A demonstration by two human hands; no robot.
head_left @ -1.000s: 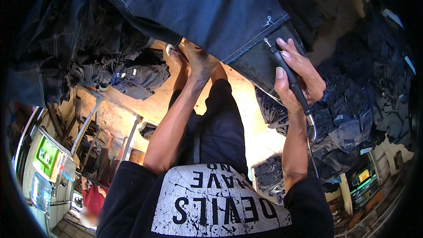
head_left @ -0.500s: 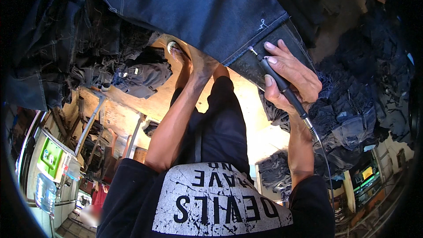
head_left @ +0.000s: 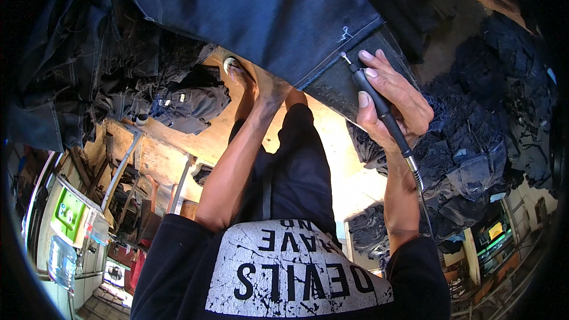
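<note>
My right hand point(head_left: 397, 98) is closed around a black pen-shaped rotary tool point(head_left: 376, 101) with a slim metal tip and a cable trailing from its rear. The tip lies close to the stitched hem of a dark blue denim trouser leg point(head_left: 255, 18); whether it touches cannot be made out. Past the hem shows a dark flat strip point(head_left: 338, 89), and a loose white thread point(head_left: 345, 34) lies on the cloth. My left hand point(head_left: 271, 86) reaches beneath the denim, so its fingers are hidden.
Heaps of dark garments lie to the left point(head_left: 106, 83) and right point(head_left: 480, 124). A folded grey garment point(head_left: 186, 106) sits left of my legs. At lower left are a green panel point(head_left: 68, 210) and a clear plastic water bottle point(head_left: 62, 258). A brown limb-like shape point(head_left: 489, 0) appears at upper right.
The rotary tool's tip has shifted slightly right and up along the hem, with my right hand. The denim has slid a little to the left.
</note>
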